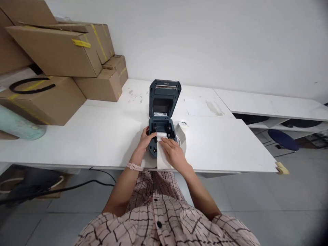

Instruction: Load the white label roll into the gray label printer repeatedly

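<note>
The left hand (145, 140) is lying against the printer's left side, its thumb reaching over the rim to the roll (161, 134); whether its fingers are gripping the casing, one cannot tell. The right hand (175, 154) is pressing loosely extended fingers onto the white strip (162, 159), which is running from the roll over the printer's front toward the table edge. The left wrist is bearing a pink band (134, 166).

The printer (161, 122) is standing near the table's front edge, directly before the person, its lid (165, 97) tilting up and back. A white label (160, 114) is showing inside the lid near the hinge; its print is too small to read, as is a mark by the lid's top edge.

The table (107, 136) is showing white, with worn patches behind the printer on both sides. Yellow-taped boxes (56, 51) are filling its left end, a black band (32, 85) lying on one. A green cylinder (20, 124) is lying beside them. Beyond, a white wall (205, 44) is rising; a blue stool (283, 139) is standing at right on the grey tiled floor (243, 194).
</note>
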`<move>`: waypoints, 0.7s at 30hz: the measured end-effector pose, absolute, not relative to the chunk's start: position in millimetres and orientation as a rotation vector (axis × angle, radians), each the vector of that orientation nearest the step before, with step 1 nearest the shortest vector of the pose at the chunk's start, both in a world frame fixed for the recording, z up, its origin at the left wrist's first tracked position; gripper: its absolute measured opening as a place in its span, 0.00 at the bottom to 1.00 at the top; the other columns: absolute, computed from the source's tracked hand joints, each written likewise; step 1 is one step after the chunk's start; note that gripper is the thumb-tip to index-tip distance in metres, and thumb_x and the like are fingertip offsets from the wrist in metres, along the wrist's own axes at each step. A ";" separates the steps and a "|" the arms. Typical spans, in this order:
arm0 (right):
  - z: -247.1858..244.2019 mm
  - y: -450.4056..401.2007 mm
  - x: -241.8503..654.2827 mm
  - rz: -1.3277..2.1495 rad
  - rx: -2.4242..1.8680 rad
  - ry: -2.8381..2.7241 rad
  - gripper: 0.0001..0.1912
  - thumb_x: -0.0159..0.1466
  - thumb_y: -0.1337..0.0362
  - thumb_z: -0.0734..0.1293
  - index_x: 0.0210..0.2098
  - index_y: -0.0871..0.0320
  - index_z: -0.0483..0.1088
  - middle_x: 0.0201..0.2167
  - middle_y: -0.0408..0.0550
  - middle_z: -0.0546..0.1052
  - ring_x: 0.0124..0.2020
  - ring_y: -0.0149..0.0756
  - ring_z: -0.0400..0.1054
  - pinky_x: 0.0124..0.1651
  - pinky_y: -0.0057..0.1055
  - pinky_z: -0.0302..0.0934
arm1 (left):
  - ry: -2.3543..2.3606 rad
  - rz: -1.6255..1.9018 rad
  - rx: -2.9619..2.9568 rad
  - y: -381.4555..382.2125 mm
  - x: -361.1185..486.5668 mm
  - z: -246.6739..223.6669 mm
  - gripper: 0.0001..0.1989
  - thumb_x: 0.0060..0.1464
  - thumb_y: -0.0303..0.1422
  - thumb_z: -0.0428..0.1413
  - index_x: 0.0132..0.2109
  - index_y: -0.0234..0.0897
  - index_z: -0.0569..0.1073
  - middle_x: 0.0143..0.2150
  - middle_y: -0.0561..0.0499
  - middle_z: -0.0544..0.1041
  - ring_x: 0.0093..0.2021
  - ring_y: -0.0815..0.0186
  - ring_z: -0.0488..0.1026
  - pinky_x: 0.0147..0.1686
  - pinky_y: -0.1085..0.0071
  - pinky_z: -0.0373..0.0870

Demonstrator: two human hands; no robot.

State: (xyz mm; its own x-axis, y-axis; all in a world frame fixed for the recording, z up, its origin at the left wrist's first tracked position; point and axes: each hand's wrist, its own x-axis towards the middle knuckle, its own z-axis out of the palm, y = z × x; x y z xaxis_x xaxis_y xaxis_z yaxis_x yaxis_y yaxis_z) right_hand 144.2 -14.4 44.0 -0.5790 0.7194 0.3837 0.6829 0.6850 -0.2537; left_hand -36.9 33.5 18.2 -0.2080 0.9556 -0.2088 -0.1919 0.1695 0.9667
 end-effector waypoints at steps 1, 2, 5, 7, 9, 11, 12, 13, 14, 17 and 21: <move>40.0 -20.9 143.0 0.087 -1.105 -2.404 0.20 0.71 0.73 0.57 0.58 0.61 0.71 0.61 0.57 0.74 0.59 0.50 0.69 0.59 0.48 0.66 | 1.301 1.292 0.814 32.7 -37.0 19.6 0.36 0.46 0.35 0.65 0.62 0.39 0.65 0.59 0.41 0.73 0.51 0.57 0.75 0.45 0.66 0.73; 36.8 -25.3 141.5 0.073 -1.119 -2.380 0.20 0.71 0.73 0.57 0.58 0.61 0.71 0.61 0.57 0.74 0.60 0.50 0.69 0.59 0.49 0.66 | 1.288 1.290 0.810 32.1 -37.1 20.8 0.37 0.46 0.35 0.65 0.62 0.39 0.65 0.60 0.40 0.72 0.51 0.57 0.75 0.45 0.65 0.73; 33.0 -30.6 137.7 0.077 -1.126 -2.350 0.20 0.71 0.73 0.58 0.58 0.62 0.72 0.61 0.57 0.74 0.61 0.50 0.69 0.62 0.50 0.65 | 1.267 1.292 0.806 33.1 -37.4 22.9 0.37 0.46 0.34 0.65 0.63 0.38 0.64 0.61 0.39 0.72 0.52 0.56 0.75 0.46 0.65 0.73; 35.5 -32.6 137.5 0.120 -1.127 -2.356 0.19 0.71 0.72 0.58 0.58 0.61 0.72 0.61 0.56 0.74 0.62 0.50 0.68 0.63 0.51 0.64 | 1.266 1.294 0.810 34.9 -37.7 24.0 0.38 0.46 0.34 0.65 0.64 0.37 0.63 0.61 0.38 0.71 0.53 0.56 0.75 0.47 0.64 0.73; 43.2 -37.0 141.5 0.185 -1.128 -2.376 0.19 0.72 0.72 0.58 0.58 0.61 0.72 0.62 0.57 0.73 0.63 0.50 0.67 0.63 0.53 0.64 | 1.266 1.299 0.815 34.2 -38.1 25.3 0.38 0.46 0.34 0.65 0.64 0.37 0.64 0.62 0.38 0.71 0.54 0.56 0.74 0.49 0.63 0.73; 57.6 -42.2 151.9 0.299 -1.063 -2.443 0.19 0.72 0.70 0.59 0.60 0.60 0.71 0.63 0.57 0.72 0.65 0.50 0.66 0.64 0.55 0.63 | 1.263 1.293 0.810 27.1 -37.4 26.3 0.38 0.46 0.36 0.66 0.64 0.38 0.64 0.62 0.39 0.71 0.55 0.55 0.74 0.51 0.62 0.72; 67.4 -43.1 159.4 0.396 -0.978 -2.506 0.19 0.72 0.68 0.60 0.61 0.57 0.70 0.63 0.56 0.72 0.65 0.48 0.65 0.65 0.55 0.62 | 1.253 1.282 0.817 20.3 -36.2 26.3 0.38 0.47 0.37 0.66 0.65 0.40 0.64 0.63 0.39 0.71 0.57 0.55 0.73 0.53 0.62 0.72; 78.7 -41.4 167.9 0.526 -0.859 -2.573 0.20 0.72 0.66 0.62 0.62 0.54 0.69 0.62 0.54 0.73 0.65 0.46 0.66 0.65 0.54 0.62 | 1.246 1.268 0.821 11.4 -34.3 25.6 0.39 0.48 0.38 0.66 0.66 0.42 0.63 0.64 0.40 0.71 0.58 0.54 0.73 0.54 0.61 0.71; 91.0 -35.9 176.7 0.672 -0.726 -2.617 0.20 0.72 0.63 0.63 0.62 0.51 0.69 0.62 0.51 0.74 0.63 0.43 0.68 0.65 0.52 0.62 | 1.224 1.249 0.852 1.1 -31.7 24.3 0.40 0.49 0.40 0.66 0.67 0.44 0.62 0.65 0.41 0.70 0.60 0.54 0.71 0.56 0.61 0.70; 127.3 12.0 195.2 0.896 -0.602 -2.424 0.21 0.73 0.54 0.62 0.64 0.45 0.66 0.62 0.45 0.74 0.61 0.38 0.70 0.64 0.46 0.64 | 1.269 1.246 0.830 -32.0 -20.8 17.9 0.50 0.46 0.40 0.69 0.71 0.46 0.54 0.67 0.41 0.69 0.64 0.53 0.68 0.59 0.60 0.69; 156.6 134.7 181.5 0.631 -0.891 -1.856 0.36 0.70 0.39 0.56 0.72 0.45 0.51 0.74 0.45 0.55 0.74 0.47 0.48 0.72 0.54 0.48 | 1.325 1.281 0.828 -58.1 -7.7 15.0 0.52 0.45 0.41 0.69 0.72 0.42 0.53 0.67 0.39 0.68 0.65 0.52 0.67 0.61 0.59 0.67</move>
